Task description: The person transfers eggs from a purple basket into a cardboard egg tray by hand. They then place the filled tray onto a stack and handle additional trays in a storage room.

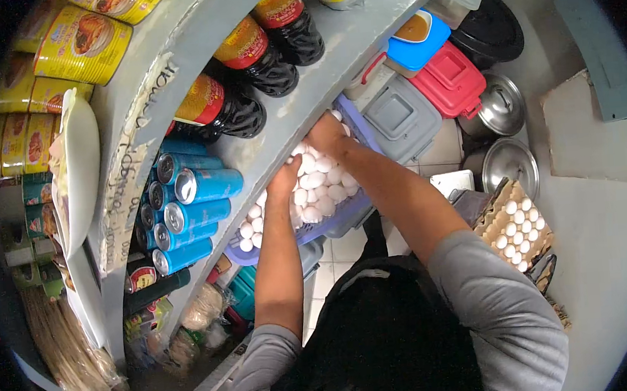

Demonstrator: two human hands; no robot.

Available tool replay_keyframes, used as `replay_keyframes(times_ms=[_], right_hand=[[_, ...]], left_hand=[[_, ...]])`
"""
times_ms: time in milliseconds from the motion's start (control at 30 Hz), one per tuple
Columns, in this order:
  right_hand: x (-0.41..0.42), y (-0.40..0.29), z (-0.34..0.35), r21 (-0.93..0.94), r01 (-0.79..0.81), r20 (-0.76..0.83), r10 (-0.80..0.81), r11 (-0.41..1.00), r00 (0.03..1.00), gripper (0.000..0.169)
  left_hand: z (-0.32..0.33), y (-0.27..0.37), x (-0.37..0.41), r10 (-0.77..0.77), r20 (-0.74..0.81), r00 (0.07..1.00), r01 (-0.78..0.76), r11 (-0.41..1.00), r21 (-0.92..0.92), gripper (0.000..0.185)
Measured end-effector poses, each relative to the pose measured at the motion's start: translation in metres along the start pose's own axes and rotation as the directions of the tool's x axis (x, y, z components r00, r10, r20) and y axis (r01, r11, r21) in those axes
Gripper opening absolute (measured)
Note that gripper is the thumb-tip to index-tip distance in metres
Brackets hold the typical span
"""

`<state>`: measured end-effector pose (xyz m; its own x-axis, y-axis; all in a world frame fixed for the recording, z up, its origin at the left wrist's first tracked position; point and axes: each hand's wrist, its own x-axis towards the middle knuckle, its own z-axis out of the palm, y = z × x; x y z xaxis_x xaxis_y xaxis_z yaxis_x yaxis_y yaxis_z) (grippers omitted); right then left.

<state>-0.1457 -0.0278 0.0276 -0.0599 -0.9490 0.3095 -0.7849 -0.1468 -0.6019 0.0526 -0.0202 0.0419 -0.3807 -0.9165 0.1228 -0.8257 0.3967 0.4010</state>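
A lavender plastic basket [342, 220] full of white eggs [315, 182] is in front of me, close beside the grey shelf edge. My left hand [285, 178] reaches in among the eggs near the shelf side, thumb visible, fingers mostly hidden. Farther along the basket, my right hand [328, 134] also dips into the eggs, and its fingertips are out of sight. Whether either hand grips an egg cannot be seen.
Grey shelves [287, 126] on the left hold blue cans [203, 184] and dark soy sauce bottles [238, 100]. A grey lidded bin [403, 113] and a red lidded bin [450, 79] stand beyond the basket. At right are lidded metal pots [509, 168] and a cardboard egg tray [486, 228] holding eggs.
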Motion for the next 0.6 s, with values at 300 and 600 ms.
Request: replay_keyframes(times_ms=[300, 600], right_hand=[[0.004, -0.001, 0.006, -0.113, -0.016, -0.015, 0.015, 0.994, 1.000, 0.049], [-0.263, -0.028, -0.168, 0.246, -0.182, -0.177, 0.228, 0.952, 0.957, 0.052]], left_hand=[[-0.020, 0.014, -0.031, -0.158, -0.044, 0.986, 0.155, 0.985, -0.069, 0.048], [-0.008, 0.118, -0.173, 0.098, -0.159, 0.982, -0.165, 0.854, -0.494, 0.014]])
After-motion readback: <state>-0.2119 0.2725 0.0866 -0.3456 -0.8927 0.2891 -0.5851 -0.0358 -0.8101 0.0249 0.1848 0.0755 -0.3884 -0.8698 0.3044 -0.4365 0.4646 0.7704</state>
